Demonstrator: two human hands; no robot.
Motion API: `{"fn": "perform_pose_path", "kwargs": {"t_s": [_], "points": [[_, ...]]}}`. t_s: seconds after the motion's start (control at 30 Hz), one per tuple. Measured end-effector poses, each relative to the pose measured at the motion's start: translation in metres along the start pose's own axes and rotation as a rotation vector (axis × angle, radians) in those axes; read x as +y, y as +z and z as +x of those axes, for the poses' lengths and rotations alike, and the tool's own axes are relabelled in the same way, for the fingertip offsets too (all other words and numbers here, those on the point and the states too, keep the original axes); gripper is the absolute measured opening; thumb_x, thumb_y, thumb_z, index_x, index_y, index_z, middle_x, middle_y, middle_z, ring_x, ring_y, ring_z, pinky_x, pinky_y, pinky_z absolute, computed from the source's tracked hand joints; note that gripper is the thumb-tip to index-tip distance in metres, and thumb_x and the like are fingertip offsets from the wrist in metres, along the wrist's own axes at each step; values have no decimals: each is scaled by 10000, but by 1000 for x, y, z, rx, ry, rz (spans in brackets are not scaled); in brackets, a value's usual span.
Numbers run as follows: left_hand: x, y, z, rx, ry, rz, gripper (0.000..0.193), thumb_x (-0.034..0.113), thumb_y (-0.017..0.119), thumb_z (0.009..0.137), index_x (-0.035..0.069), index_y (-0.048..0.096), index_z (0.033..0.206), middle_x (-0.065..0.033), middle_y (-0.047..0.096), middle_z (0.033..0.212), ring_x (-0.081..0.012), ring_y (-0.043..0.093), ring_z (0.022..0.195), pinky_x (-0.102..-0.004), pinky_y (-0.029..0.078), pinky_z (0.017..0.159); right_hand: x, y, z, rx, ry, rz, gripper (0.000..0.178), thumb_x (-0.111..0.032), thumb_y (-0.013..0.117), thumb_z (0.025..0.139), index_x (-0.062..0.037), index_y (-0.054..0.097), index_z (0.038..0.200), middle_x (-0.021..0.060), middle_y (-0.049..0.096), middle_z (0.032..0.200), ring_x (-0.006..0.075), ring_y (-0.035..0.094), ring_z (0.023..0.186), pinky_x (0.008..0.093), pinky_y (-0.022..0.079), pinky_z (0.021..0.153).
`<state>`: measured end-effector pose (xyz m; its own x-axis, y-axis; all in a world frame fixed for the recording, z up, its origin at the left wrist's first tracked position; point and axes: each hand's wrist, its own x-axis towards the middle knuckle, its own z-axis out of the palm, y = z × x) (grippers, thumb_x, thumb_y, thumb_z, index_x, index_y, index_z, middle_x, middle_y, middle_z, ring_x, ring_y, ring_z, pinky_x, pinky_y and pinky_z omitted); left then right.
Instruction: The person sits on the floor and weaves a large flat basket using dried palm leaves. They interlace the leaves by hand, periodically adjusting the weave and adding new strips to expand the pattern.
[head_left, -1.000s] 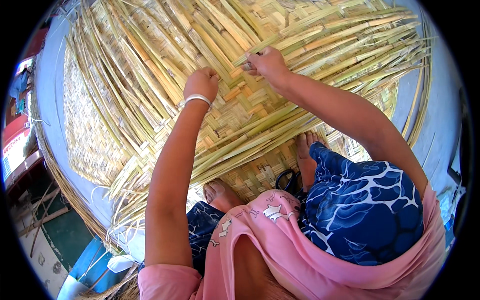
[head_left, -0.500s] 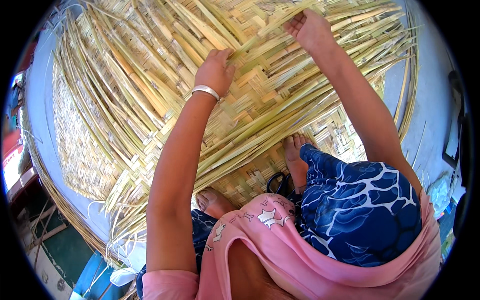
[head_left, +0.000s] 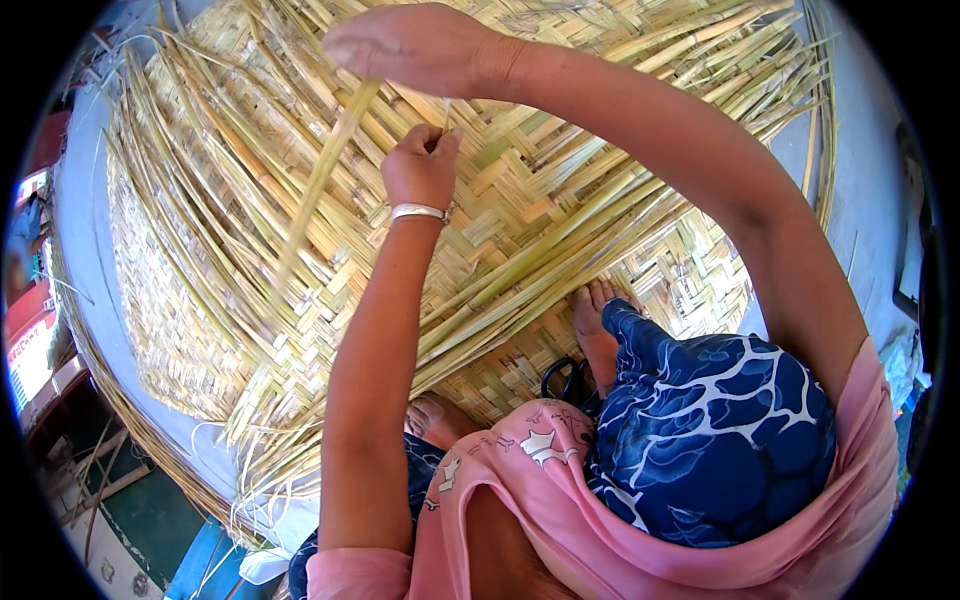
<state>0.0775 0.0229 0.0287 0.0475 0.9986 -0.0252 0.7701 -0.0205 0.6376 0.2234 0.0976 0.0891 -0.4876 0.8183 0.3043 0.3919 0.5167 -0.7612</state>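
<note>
A large woven mat (head_left: 490, 180) of flat yellow-green cane strips lies under my hands, its long unwoven strips fanning out at the far left and far right. My left hand (head_left: 420, 168), with a pale bangle at the wrist, is closed over the mat's middle; a thin sliver of cane rises at its fingertips. Farther off, my right hand (head_left: 415, 50) reaches across to the left, smeared by motion. From beneath it a loose cane strip (head_left: 325, 180), also blurred, slants down to the left above the mat. The right fingertips' grip on it is partly hidden.
My bare feet (head_left: 595, 310) rest on the mat's near part. A bundle of long strips (head_left: 560, 250) crosses just ahead of them. More long canes (head_left: 125, 410) curve along the left edge on the grey floor (head_left: 860, 200). A dark cord (head_left: 565, 378) lies between my feet.
My right hand has swung from the far right across to the left, past my left hand, with the cane strip. My left hand has drawn slightly nearer, its fingers curled in.
</note>
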Motion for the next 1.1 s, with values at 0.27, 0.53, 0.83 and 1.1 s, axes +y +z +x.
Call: {"fn": "perform_pose_path", "kwargs": {"t_s": [0.27, 0.53, 0.83, 1.1], "points": [[-23, 10, 6, -23, -466, -596, 300, 203, 622, 821, -13, 557, 623, -67, 552, 520, -117, 514, 385, -241, 398, 365, 69, 64, -6, -153, 547, -55, 682, -382, 595, 813, 87, 382, 1259, 262, 570, 1078, 368, 571, 983, 393, 444, 848], [-34, 20, 10, -36, -455, -655, 208, 146, 588, 831, -44, 531, 766, -80, 557, 547, -141, 530, 404, -254, 413, 366, 83, 62, 15, -264, 614, 50, 612, -347, 705, 718, 83, 498, 1101, 199, 615, 925, 312, 605, 830, 362, 468, 741], [-44, 21, 6, -253, -250, -627, 173, 110, 576, 795, -49, 531, 846, -116, 592, 719, -168, 590, 589, -267, 468, 497, 61, 49, -12, -202, 701, 756, 839, -404, 721, 705, 99, 365, 1274, 213, 433, 1278, 273, 378, 1213, 358, 288, 1002], [-54, 19, 12, -310, 73, -97, 190, 137, 594, 717, -13, 575, 831, -197, 569, 787, -349, 547, 760, -382, 448, 708, 62, 42, -32, -131, 622, 792, 566, -304, 701, 750, 23, 499, 1165, 117, 556, 1056, 171, 513, 986, 321, 406, 872]]}}
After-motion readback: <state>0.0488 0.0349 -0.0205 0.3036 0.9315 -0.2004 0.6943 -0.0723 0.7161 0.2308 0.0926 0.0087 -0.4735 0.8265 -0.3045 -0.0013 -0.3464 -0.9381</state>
